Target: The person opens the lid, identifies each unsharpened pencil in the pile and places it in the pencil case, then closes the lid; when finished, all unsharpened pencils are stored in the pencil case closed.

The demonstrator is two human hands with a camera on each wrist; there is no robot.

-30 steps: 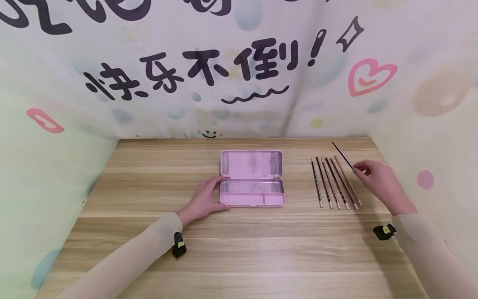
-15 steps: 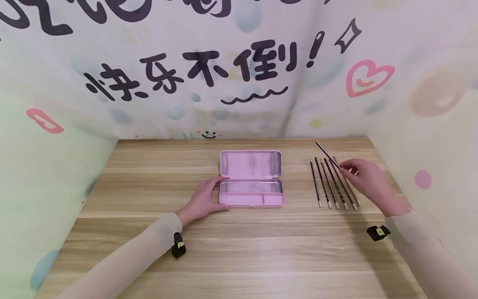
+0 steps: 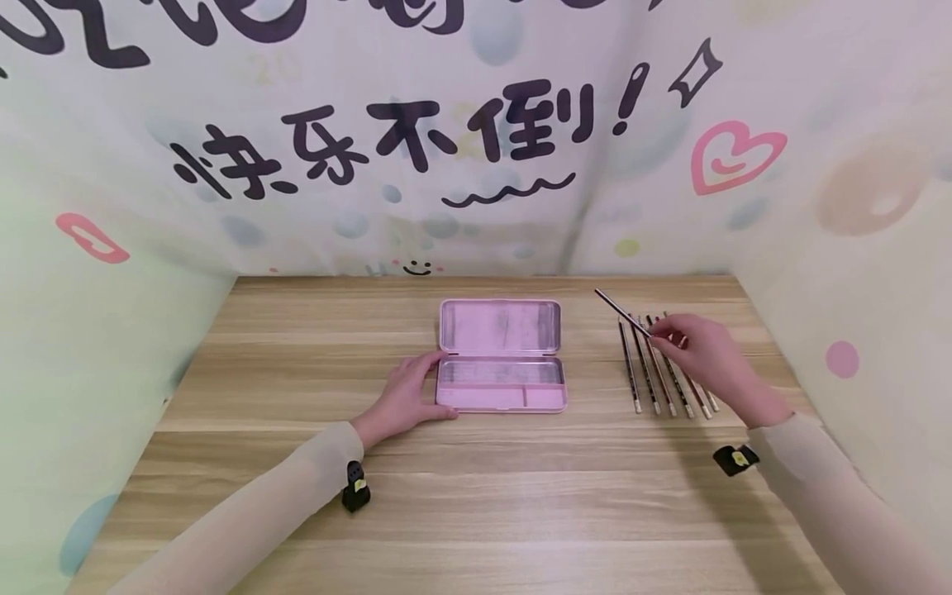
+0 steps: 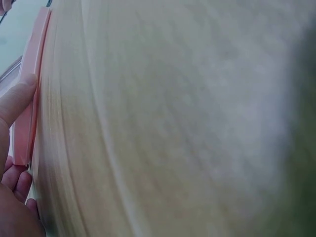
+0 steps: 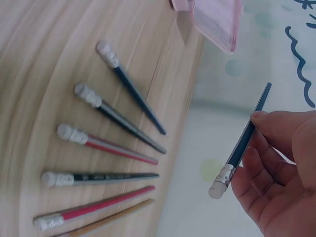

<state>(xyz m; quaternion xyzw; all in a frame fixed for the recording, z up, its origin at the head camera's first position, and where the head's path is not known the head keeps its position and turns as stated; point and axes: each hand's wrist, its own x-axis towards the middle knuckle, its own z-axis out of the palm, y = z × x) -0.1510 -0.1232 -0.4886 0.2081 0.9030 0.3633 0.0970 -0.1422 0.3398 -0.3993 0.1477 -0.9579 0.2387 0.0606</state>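
A pink pencil case (image 3: 479,398) lies with its lid (image 3: 500,325) raised at the back; its lower half has a long metal-coloured slot and two compartments, with nothing visible in them. My left hand (image 3: 402,401) holds the left end, its thumb along the front side (image 4: 34,54) and the other fingers around the end and back. My right hand (image 3: 702,355) pinches a dark pencil (image 5: 242,143) between thumb and fingers, white eraser end toward the palm. This pencil is held up over the far ends of several pencils (image 3: 629,368) lying side by side on the table.
The wooden table (image 3: 476,504) meets a printed fabric wall (image 3: 357,223) at its back edge, with more fabric at both sides. Dark, red and tan pencils (image 5: 116,150) fan out with white erasers toward the front. A black wrist camera (image 3: 356,487) hangs under the left sleeve.
My right hand has carried the pencil leftward, from beyond the right side of the row to above it. My left hand and the pencil case have stayed in place.
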